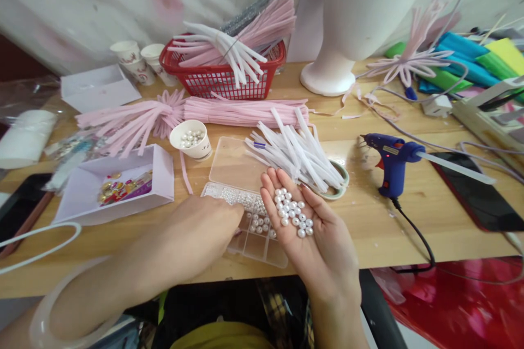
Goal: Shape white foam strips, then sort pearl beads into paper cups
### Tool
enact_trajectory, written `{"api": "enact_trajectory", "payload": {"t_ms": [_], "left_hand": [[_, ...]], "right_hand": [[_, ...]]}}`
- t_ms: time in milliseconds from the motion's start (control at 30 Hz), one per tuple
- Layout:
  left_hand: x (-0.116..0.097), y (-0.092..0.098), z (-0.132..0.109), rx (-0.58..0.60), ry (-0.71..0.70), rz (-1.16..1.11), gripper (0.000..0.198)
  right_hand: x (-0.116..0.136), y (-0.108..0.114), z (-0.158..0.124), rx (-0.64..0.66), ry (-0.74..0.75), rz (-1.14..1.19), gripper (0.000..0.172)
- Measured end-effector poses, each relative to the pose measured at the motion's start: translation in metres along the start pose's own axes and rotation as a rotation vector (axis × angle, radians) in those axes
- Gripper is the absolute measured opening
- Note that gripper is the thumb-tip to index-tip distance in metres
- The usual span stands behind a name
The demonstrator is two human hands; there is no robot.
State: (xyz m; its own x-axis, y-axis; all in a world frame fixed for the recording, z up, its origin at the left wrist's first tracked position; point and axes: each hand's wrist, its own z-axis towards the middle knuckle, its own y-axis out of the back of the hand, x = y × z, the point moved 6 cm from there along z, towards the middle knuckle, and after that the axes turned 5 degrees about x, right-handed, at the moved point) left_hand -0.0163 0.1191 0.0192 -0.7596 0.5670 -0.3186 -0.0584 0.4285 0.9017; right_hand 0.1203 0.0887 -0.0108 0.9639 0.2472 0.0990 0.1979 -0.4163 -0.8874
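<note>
Head cam: right hand [313, 245] sat mid-frame, loosely cupped around pearls [295, 221]; left hand [204, 229] was over the box [254, 244], fingers hidden, couldn't tell their grip lol.

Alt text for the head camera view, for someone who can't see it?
A right hand, palm up, holds white pearl-like beads; the left hand is over a divided clear box. To the right is a blue glue gun.

Pale wooden table [370, 229], red basket [204, 83] (lattice-sided), blue glue gun [392, 159]; divided bead box [254, 245]
</note>
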Motion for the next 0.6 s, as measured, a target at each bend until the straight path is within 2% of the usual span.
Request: {"api": "enact_trajectory", "payload": {"t_ms": [133,233,367,433,600], "left_hand": [[0.003,-0.002,0.002,0.112,0.003,0.061,0.020],[0.000,0.008,0.002,0.109,0.021,0.032,0.017],[-0.013,0.036,0.000,-0.046,0.003,-0.159,0.017],[-0.020,0.045,0.001,-0.126,-0.050,-0.248,0.017],[-0.030,0.042,0.004,-0.199,-0.221,-0.278,0.021]], "right_hand": [[-0.001,-0.001,0.002,-0.011,-0.006,-0.005,0.044],[-0.002,-0.001,0.003,-0.008,-0.010,-0.035,0.044],[-0.009,-0.004,0.005,0.014,-0.034,-0.083,0.044],[-0.014,-0.005,0.005,0.022,-0.060,-0.105,0.044],[-0.027,-0.007,0.008,0.070,-0.121,-0.103,0.046]]}}
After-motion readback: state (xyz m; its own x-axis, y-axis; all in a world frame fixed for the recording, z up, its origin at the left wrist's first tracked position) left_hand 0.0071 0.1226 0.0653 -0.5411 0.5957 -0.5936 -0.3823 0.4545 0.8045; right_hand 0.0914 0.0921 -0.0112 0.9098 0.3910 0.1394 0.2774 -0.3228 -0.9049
